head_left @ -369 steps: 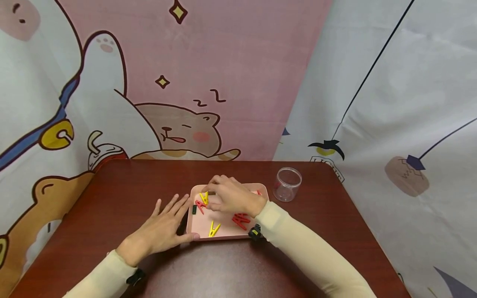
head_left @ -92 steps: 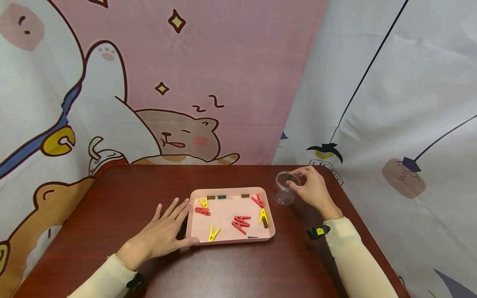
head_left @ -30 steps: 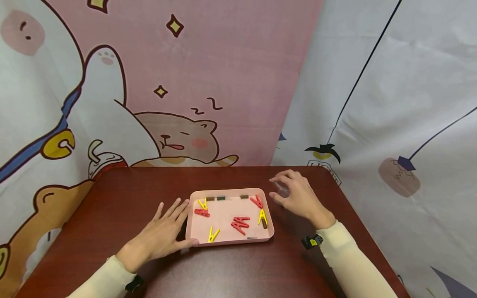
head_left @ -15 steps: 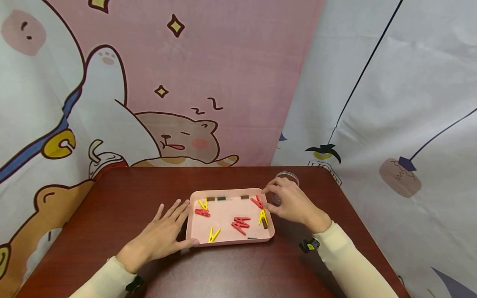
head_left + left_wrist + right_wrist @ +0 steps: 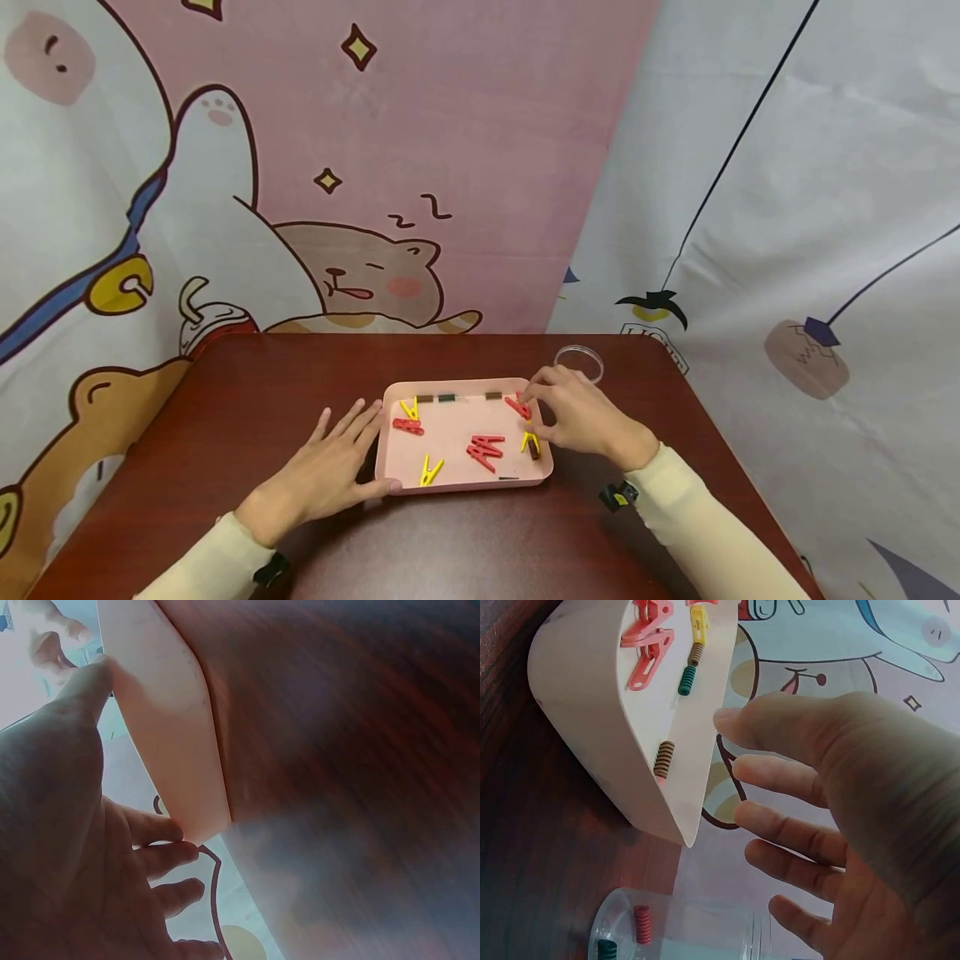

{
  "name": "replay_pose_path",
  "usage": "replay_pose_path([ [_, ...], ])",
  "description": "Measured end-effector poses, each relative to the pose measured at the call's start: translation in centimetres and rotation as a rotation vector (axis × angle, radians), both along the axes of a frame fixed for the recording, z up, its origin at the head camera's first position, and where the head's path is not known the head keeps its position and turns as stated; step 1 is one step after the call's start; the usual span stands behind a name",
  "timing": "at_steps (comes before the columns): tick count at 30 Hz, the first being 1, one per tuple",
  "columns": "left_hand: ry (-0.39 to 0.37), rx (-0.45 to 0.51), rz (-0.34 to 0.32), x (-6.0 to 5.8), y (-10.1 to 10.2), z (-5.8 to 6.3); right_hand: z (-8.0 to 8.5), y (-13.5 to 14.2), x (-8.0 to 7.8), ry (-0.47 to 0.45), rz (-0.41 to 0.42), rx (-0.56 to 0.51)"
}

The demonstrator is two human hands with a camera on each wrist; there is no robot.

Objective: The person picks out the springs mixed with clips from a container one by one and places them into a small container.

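My left hand (image 5: 322, 467) lies beside the pink tray (image 5: 457, 479), its spread fingers and thumb touching the left end. Over the tray's right end hovers my right hand (image 5: 588, 417), fingers loosely bent, with nothing between them. Below it are a red clothespin (image 5: 517, 407) and a yellow clothespin (image 5: 531, 442), with a brown spring (image 5: 534, 450) beside the yellow one. Along the tray's far wall lie a dark green spring (image 5: 447, 397) and another brown spring (image 5: 492, 395). In the right wrist view, a clear jar (image 5: 720, 919) holds a red spring (image 5: 642, 924) and a green spring (image 5: 607, 949).
Two red clothespins (image 5: 485, 450) lie right of the tray's middle, another red clothespin (image 5: 407, 427) at its left. A yellow clothespin (image 5: 430, 472) and a small dark piece (image 5: 508, 478) lie near the front wall. The brown table (image 5: 465, 550) extends around the tray.
Three seconds ago my right hand held a green spring at the jar's mouth; since then it has let go and moved left to the tray. My left hand has stayed put.
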State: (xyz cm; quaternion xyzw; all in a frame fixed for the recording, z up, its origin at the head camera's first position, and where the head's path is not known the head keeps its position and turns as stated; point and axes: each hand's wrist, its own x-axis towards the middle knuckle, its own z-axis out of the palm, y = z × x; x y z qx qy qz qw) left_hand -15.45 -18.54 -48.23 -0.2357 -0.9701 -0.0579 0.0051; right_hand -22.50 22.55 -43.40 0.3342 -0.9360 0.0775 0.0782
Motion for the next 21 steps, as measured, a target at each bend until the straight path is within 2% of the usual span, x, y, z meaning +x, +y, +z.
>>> replay_pose_path([
  [8, 0.000, 0.001, -0.002, -0.1, 0.0, -0.1, 0.2, -0.7, 0.3, -0.031, 0.049, 0.070],
  [13, -0.007, 0.000, 0.001, -0.2, -0.1, -0.1, 0.3, -1.3, 0.4, -0.089, 0.067, 0.113],
  [17, -0.014, 0.005, 0.003, -0.2, -0.1, -0.1, 0.3, -1.8, 0.5, -0.123, 0.077, 0.178],
  [21, -0.013, 0.008, 0.002, -0.2, -0.1, -0.1, 0.3, -2.3, 0.7, -0.119, 0.093, 0.239],
])
